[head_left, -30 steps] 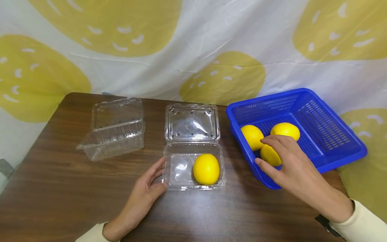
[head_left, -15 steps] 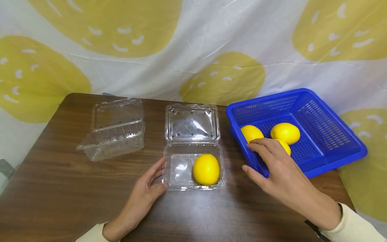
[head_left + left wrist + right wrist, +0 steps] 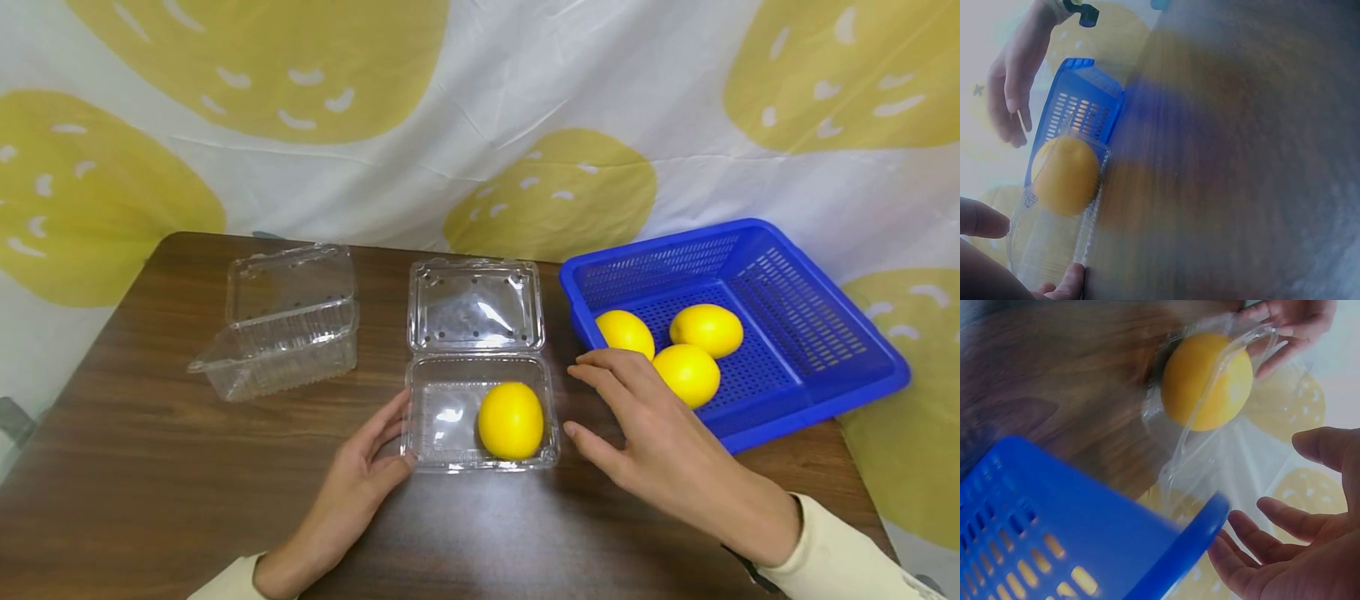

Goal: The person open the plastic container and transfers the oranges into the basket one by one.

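My left hand (image 3: 358, 477) rests against the left side of an open clear plastic clamshell box (image 3: 450, 417), fingers along its wall and thumb at the front corner. One round yellow fruit (image 3: 511, 421) lies in the right half of that box. Between box and blue basket, my right hand (image 3: 654, 446) hovers with spread, slightly bent fingers and holds nothing. In the right wrist view, the fingers (image 3: 1272, 544) are near the basket rim. Beside it in the basket (image 3: 832, 404) lie three more yellow fruits, among them the nearest fruit (image 3: 687, 376).
A second clear clamshell box (image 3: 281, 358) stands with its lid up at the left of the brown wooden table (image 3: 150, 467). The first box's lid (image 3: 476, 307) lies folded back behind it. A patterned cloth (image 3: 360, 200) hangs along the back.
My right hand has drawn back leftward out of the basket, uncovering the nearest fruit there. The left hand and the box have stayed in place.
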Tool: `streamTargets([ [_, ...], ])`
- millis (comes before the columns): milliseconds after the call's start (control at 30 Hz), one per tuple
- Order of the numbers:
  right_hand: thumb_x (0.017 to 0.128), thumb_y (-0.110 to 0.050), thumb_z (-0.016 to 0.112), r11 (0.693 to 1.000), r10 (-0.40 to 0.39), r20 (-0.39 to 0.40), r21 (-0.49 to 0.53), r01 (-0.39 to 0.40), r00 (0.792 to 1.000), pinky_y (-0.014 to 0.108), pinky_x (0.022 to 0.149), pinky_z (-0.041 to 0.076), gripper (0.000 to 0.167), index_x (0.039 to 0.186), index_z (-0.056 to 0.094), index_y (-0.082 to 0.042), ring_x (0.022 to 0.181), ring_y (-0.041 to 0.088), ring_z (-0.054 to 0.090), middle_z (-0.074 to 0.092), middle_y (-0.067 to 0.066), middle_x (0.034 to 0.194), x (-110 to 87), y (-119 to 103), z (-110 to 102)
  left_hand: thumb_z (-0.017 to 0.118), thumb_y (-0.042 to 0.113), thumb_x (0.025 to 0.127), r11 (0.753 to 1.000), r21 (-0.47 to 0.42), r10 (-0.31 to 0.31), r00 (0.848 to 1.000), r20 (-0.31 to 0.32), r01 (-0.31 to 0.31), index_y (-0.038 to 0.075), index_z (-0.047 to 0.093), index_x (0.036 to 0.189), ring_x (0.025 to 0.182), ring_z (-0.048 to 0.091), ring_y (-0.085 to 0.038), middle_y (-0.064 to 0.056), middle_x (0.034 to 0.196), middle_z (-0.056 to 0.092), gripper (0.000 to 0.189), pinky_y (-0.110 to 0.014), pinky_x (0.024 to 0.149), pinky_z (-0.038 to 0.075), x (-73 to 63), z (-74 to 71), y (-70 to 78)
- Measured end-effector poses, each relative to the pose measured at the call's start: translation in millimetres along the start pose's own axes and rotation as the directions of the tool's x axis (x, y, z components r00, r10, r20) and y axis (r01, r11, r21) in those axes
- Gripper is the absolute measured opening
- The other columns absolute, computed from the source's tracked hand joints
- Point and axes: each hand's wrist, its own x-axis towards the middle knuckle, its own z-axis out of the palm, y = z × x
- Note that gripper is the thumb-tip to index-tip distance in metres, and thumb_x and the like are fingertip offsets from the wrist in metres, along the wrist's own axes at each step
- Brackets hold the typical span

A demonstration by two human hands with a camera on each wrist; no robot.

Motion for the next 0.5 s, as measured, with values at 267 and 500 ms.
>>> streamTargets([
  [267, 0.091, -0.024, 0.088, 1.000, -0.014, 0.057, 0.010, 0.013, 0.998, 0.051, 0.107, 0.057, 0.058, 0.138, 0.067, 0.001, 0.130, 0.031, 0.059, 0.062, 0.012, 0.141, 7.2, -9.2, 10.6, 0.067, -0.006, 0.098, 1.000, -0.001, -0.003, 1.000, -0.002, 0.003, 0.003, 0.039, 0.169, 0.149, 0.049, -0.041, -0.023, 0.166, 0.049, 0.077, -0.022, 0.106, 0.055, -0.6, 0.2, 0.4],
  [500, 0.090, -0.019, 0.087, 0.998, -0.063, 0.073, 0.025, 0.061, 0.995, 0.048, 0.108, 0.056, 0.058, 0.139, 0.065, 0.002, 0.130, 0.031, 0.057, 0.062, 0.015, 0.139, 13.2, -10.2, 19.4, 0.067, -0.006, 0.098, 1.000, -0.001, -0.002, 1.000, 0.001, 0.002, 0.004, 0.039, 0.169, 0.150, 0.049, -0.041, -0.023, 0.165, 0.049, 0.077, -0.022, 0.106, 0.055, 0.1, 0.0, 0.2],
])
